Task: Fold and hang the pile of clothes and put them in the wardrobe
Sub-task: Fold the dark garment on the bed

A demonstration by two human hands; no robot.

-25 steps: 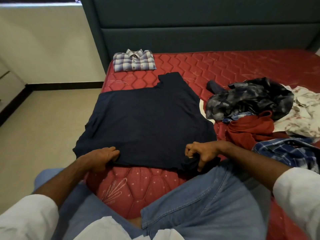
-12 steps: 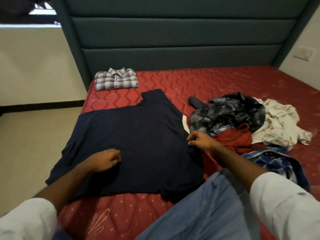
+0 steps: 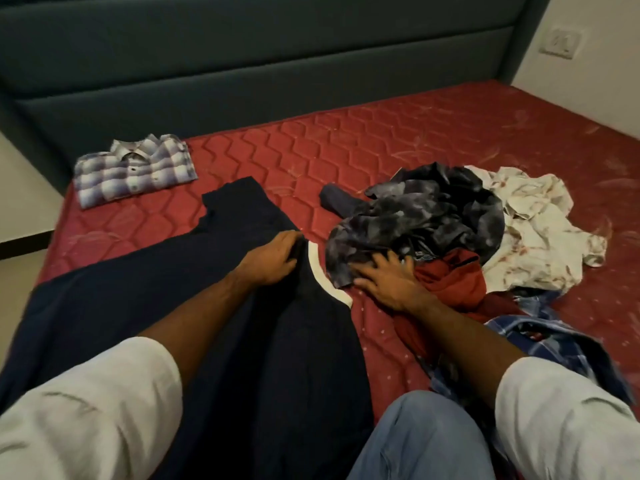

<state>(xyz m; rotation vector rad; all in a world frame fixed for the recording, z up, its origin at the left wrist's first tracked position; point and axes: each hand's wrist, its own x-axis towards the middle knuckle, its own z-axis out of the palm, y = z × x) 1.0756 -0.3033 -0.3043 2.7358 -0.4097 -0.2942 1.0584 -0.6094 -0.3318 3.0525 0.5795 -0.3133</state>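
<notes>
A navy T-shirt [image 3: 138,306] lies spread on the red mattress [image 3: 381,140], its neck end pointing toward the dark padded headboard [image 3: 242,64]. A white curved band [image 3: 320,275] shows along the T-shirt's edge on the side facing the heap of clothes. The left hand [image 3: 270,261] rests palm down on the T-shirt right beside that band, fingers curled onto the cloth; whether it pinches the fabric or only presses it cannot be told. The right hand [image 3: 384,282] lies just past the T-shirt's edge with fingers spread flat, touching the mottled grey shirt [image 3: 415,216] and the red garment [image 3: 457,282] at the near side of the heap; it holds nothing.

Beyond the grey shirt from the T-shirt lies a crumpled cream shirt with reddish marks [image 3: 530,230], and nearer the person than the red garment a blue plaid shirt [image 3: 540,337] trails toward the knee in light blue jeans [image 3: 426,441]. A folded checked shirt [image 3: 135,169], collar up, sits past the T-shirt's neck end, close to the headboard at the mattress corner. Both forearms come out of white sleeves [image 3: 90,410]. A wall socket [image 3: 562,41] is on the pale wall beyond the far end of the headboard. No brand, label or writing can be read on any garment.
</notes>
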